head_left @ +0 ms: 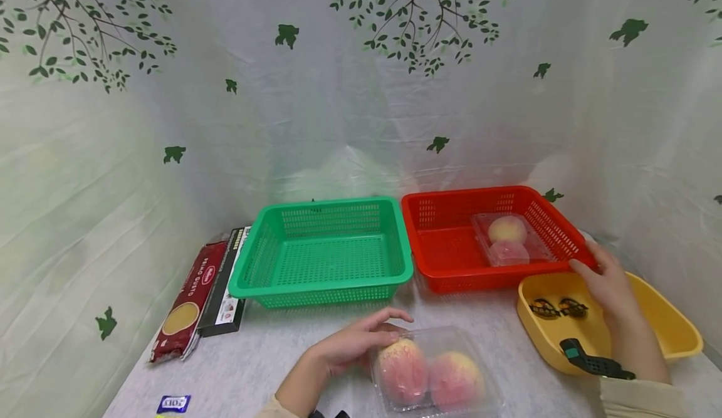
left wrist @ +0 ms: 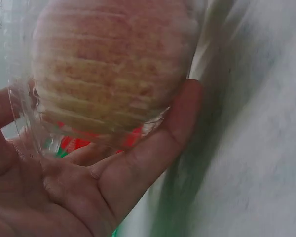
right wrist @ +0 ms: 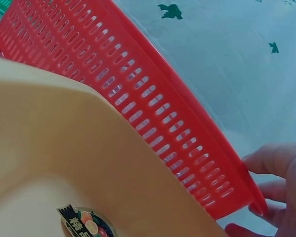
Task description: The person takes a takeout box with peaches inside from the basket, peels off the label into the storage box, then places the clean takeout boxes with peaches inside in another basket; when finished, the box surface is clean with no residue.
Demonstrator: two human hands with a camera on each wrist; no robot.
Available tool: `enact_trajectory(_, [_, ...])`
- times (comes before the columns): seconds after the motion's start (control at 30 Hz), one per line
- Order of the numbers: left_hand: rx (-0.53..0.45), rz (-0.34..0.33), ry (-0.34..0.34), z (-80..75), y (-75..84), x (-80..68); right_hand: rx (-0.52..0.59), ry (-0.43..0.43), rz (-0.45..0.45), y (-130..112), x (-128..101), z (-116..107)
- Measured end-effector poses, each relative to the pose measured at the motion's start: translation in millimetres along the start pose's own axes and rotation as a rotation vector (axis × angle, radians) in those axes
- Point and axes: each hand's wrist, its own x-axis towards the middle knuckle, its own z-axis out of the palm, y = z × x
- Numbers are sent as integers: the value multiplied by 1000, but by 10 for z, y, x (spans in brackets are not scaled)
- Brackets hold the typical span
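My left hand [head_left: 361, 343] holds the left side of a clear plastic box [head_left: 465, 343] with two pink-and-yellow peaches inside, low in the head view. Up close in the left wrist view, a peach [left wrist: 113, 64] shows through the ribbed plastic, and my thumb and fingers are around the box's end. At the right, my right hand [head_left: 609, 283] grips the near right corner of a red basket [head_left: 462, 280]. The right wrist view has the thumb at the rim and other fingers below it. Inside that basket lies another clear box of peaches [head_left: 507, 239].
A green basket [head_left: 321, 296] stands left of the red one. In front of the red basket is a yellow tub [head_left: 671, 324] bearing dark fruit-pattern stickers [head_left: 558, 308]. At the left lie a dark red packet [head_left: 194, 296], a black box [head_left: 225, 305] and a small blue wrapper [head_left: 173, 403].
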Motion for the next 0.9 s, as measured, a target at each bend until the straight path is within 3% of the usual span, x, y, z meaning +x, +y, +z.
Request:
enact_trajectory(0.17, [-62,11,-19,52,-6,13,2,2,5,13,11,5])
enact_trajectory(0.37, [-142,34,12,90,89,-10,-1,16,9,5,11,18])
enact_trajectory(0.7, [-258,54,95,264,430,-26,9,28,2,-4,-6,35])
enact_trajectory(0.9, [-255,100,209,312,667,65,-1,33,9,4,-10,50])
